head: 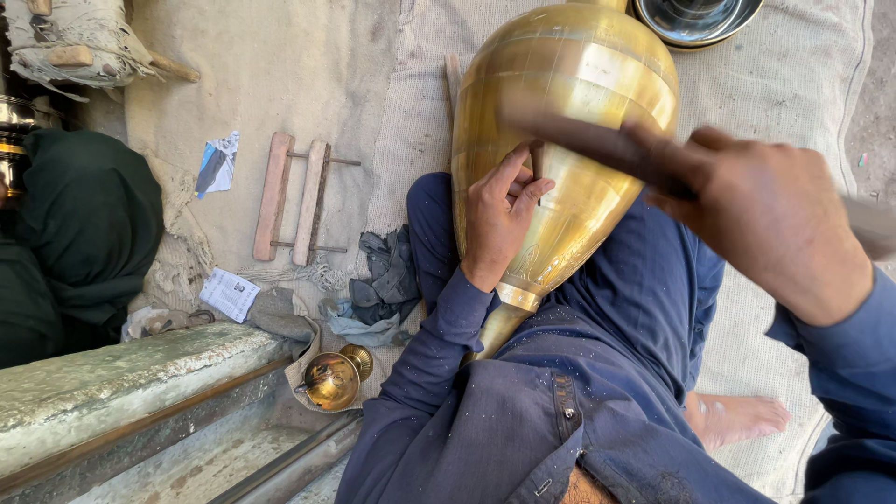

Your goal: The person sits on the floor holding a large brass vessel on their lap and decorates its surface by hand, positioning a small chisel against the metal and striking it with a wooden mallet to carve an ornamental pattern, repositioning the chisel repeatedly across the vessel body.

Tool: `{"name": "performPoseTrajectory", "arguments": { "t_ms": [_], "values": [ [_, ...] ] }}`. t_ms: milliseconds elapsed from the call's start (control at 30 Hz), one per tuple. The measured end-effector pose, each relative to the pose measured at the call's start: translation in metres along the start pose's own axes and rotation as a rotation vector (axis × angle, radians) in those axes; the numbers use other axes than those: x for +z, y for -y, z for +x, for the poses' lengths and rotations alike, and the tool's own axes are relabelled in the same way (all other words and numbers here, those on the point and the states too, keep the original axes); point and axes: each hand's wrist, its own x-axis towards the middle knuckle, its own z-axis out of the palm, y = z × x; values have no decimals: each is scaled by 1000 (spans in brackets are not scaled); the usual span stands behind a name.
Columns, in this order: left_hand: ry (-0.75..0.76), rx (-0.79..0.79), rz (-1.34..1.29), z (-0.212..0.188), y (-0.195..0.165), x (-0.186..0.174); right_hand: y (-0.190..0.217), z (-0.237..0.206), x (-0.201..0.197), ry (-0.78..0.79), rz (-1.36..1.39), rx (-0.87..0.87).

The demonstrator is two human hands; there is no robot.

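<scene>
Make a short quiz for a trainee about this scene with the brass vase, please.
1. True or false: the brass vase stands upright on the floor.
2. What does the right hand hold? A) a dark, motion-blurred tool B) a cloth C) nothing
3. Where does the left hand rest?

Key:
1. False; it lies tilted across the person's lap.
2. A
3. On the side of the vase, fingers pinched around a small tool whose kind cannot be told.

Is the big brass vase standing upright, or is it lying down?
Lying down. The brass vase rests tilted across the person's lap, narrow end toward the body. The left hand presses on its side.
</scene>
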Motion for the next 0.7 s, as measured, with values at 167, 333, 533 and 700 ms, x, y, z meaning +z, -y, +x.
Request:
{"name": "performPoseTrajectory", "arguments": {
  "t_ms": [167,333,533,700],
  "values": [
    [-6,1,-15,-4,1,2,2,-2,1,10,162,104],
    [0,38,22,-5,2,1,4,-6,1,-45,83,54],
    [43,-19,12,-4,-1,-1,5,-7,7,24,83,89],
    [19,2,-4,-5,-4,1,4,-10,6,189,-29,81]
  ]
}}
